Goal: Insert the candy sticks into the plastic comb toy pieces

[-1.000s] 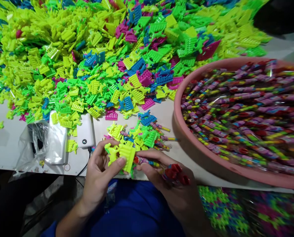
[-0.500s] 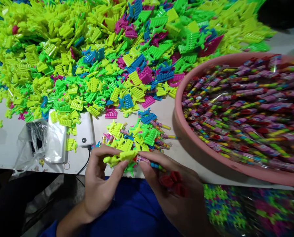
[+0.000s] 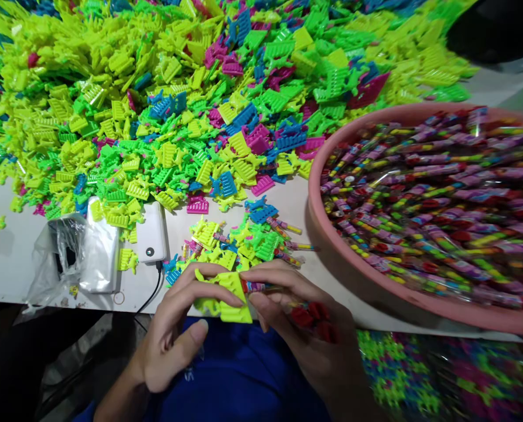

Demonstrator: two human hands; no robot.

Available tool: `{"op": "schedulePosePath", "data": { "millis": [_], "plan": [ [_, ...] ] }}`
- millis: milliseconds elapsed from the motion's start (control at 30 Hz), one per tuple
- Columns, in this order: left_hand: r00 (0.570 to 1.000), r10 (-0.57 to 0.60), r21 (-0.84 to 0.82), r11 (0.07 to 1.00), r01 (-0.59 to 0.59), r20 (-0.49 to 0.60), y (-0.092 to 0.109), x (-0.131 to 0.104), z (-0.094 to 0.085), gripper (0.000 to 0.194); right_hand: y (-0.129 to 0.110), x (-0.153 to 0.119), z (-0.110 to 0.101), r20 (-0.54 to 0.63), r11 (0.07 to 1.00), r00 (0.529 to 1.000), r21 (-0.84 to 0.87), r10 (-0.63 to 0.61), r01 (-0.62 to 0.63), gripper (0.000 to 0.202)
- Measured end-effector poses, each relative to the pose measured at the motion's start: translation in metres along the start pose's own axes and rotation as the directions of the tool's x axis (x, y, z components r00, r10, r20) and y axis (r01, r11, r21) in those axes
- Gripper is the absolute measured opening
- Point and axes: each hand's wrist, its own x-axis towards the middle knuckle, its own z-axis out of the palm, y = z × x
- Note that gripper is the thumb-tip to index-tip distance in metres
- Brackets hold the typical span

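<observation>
Yellow ribbed plastic piece lies under the left hand's extended fingers, thumb spread apart, beside the right hand's fingertips pinching a colourful wrapped tube.

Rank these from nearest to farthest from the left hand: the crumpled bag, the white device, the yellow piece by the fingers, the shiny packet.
1. Yellow piece: touching the left hand.
2. White device: beyond it, slightly left.
3. Shiny packet: left of the device.
4. Crumpled bag: farthest left.
</observation>
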Motion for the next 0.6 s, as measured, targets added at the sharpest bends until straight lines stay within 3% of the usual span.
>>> {"op": "schedulePosePath", "data": {
  "millis": [100, 233, 367, 467, 600],
  "plan": [
    [0.997, 0.004, -0.087, 0.996, -0.010, -0.074, 0.001, 0.004, 0.005, 0.018, 0.003, 0.000, -0.001, 0.028, 0.999, 0.999, 0.010, 0.039, -0.040, 0.014],
    [0.976, -0.057, -0.148, 0.989, 0.026, -0.210, 0.001, 0.010, 0.014, 0.006, 0.001, -0.001, -0.004, 0.058, 0.970, 0.972, 0.073, 0.227, -0.231, 0.016],
    [0.974, -0.094, -0.204, 0.978, 0.051, -0.206, 0.005, 0.013, 0.017, 0.015, 0.000, 0.001, -0.007, 0.107, 0.873, 0.903, 0.232, 0.416, -0.429, 0.036],
    [0.980, -0.099, -0.199, 0.978, 0.064, -0.172, 0.006, 0.015, 0.017, 0.009, 0.004, 0.005, -0.009, 0.212, 0.831, 0.883, 0.302, 0.418, -0.466, 0.046],
    [0.990, -0.002, -0.135, 0.991, -0.017, -0.143, 0.001, 0.017, 0.015, 0.012, 0.008, 0.007, -0.009, 0.267, 0.801, 0.875, 0.359, 0.404, -0.479, 0.044]
  ]
}}
